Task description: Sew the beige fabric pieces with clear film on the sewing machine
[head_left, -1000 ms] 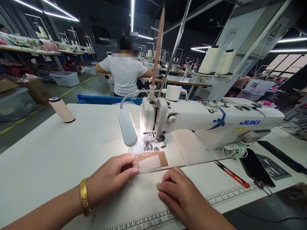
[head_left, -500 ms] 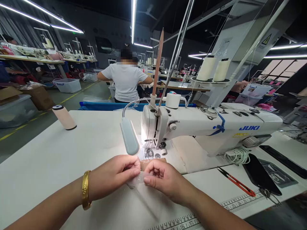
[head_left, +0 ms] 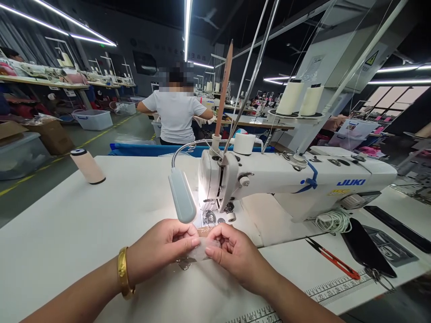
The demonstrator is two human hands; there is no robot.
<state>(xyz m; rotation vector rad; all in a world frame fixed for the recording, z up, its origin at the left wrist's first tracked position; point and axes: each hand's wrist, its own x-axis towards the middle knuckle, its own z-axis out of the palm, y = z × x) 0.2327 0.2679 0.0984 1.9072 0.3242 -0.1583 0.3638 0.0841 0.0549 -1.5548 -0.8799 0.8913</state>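
White filmy piece (head_left: 200, 250), one, between two hands (head_left: 166, 244) (head_left: 237, 255)

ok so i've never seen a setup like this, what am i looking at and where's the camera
The camera is worn on a person's head, looking forward and down. Their left hand and right hand pinch a small translucent piece between them, in front of a white sewing machine marked JUKI. A grey lamp lights its needle area. On the white table, a peach thread spool sits at left; at right lie orange-handled snips, a dark phone-like slab and coiled pale cord.
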